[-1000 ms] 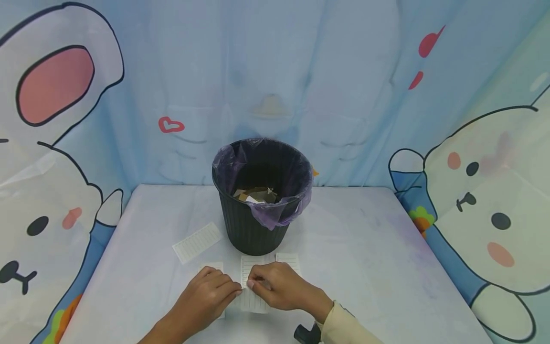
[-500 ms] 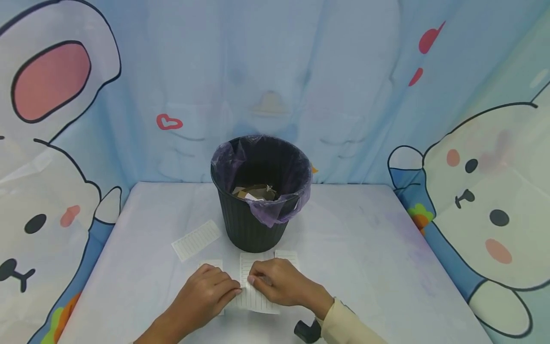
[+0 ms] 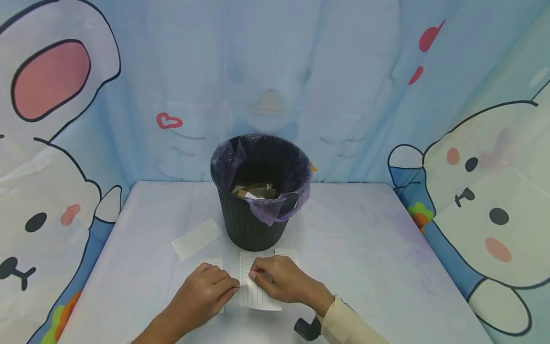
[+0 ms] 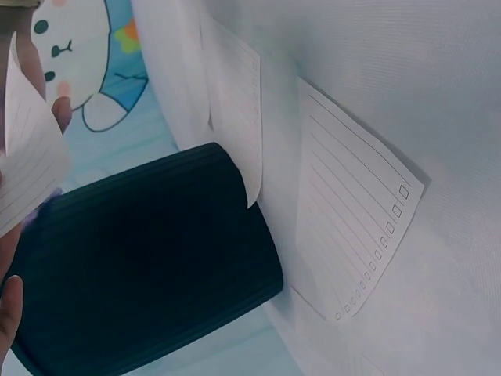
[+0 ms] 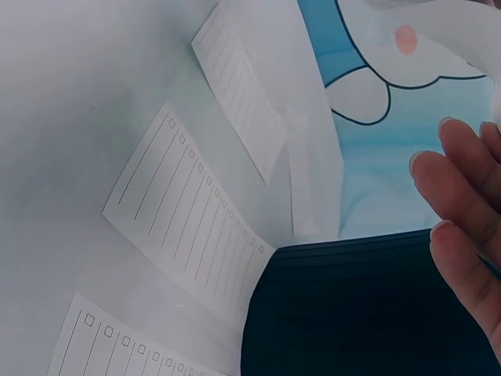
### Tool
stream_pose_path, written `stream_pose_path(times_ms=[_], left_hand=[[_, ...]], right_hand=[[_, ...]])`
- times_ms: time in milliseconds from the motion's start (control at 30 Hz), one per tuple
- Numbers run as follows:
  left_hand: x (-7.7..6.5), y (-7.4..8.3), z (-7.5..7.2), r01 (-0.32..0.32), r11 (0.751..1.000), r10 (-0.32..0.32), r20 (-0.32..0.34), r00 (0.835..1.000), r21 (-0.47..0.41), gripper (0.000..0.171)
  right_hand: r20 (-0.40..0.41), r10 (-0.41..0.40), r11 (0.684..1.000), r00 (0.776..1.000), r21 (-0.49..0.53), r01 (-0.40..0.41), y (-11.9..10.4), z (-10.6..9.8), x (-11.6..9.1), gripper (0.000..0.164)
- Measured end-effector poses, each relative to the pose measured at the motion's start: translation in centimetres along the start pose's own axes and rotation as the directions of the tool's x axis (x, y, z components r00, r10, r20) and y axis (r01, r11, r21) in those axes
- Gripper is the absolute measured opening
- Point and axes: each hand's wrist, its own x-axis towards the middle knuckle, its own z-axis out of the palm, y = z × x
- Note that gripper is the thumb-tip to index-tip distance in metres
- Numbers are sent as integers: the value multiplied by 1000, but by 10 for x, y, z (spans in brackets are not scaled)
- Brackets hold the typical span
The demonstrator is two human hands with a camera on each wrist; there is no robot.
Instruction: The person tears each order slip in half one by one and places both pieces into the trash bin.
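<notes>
In the head view my left hand (image 3: 204, 294) and right hand (image 3: 285, 282) meet over the table, just in front of a black bin. Between them they pinch a lined paper sheet (image 3: 263, 298), the left at one edge, the right close beside it. The held sheet (image 4: 31, 149) shows raised above the table in the left wrist view. Fingers (image 5: 462, 196) of my right hand show at that view's right edge. Beneath the hands lie more lined sheets: one checkbox sheet (image 5: 188, 211) near the bin, another sheet (image 3: 287, 256) partly behind my right hand.
The black bin (image 3: 253, 229) has a purple liner (image 3: 281, 210) and scraps of cardboard (image 3: 258, 191) inside. A loose sheet (image 3: 196, 239) lies left of it, and another (image 3: 212, 262) behind my left hand. A dark curved object (image 3: 307, 329) sits by the right sleeve.
The held sheet's lower part has swung slightly right, showing more below my right hand. Both hands stay close together, nearly still. The head view has shifted a little.
</notes>
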Motion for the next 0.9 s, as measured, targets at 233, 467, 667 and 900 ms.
stream_pose_path(times_ms=[233, 467, 667, 900], left_hand=[[2, -1, -1, -16, 1000, 16, -23, 1000, -7, 14], [3, -1, -1, -17, 1000, 16, -22, 1000, -3, 15], [2, -1, -2, -18, 1000, 18, -26, 1000, -7, 15], [2, -1, -4, -31, 999, 31, -36, 999, -7, 16]], right_hand=[[-6, 12, 1000, 1000, -8, -12, 0, -2, 1, 12], [-5, 14, 1000, 1000, 2, -14, 1, -1, 0, 12], [-6, 17, 1000, 1000, 7, -17, 0, -1, 1, 12], [-3, 18, 1000, 1000, 18, -18, -1, -2, 1, 13]])
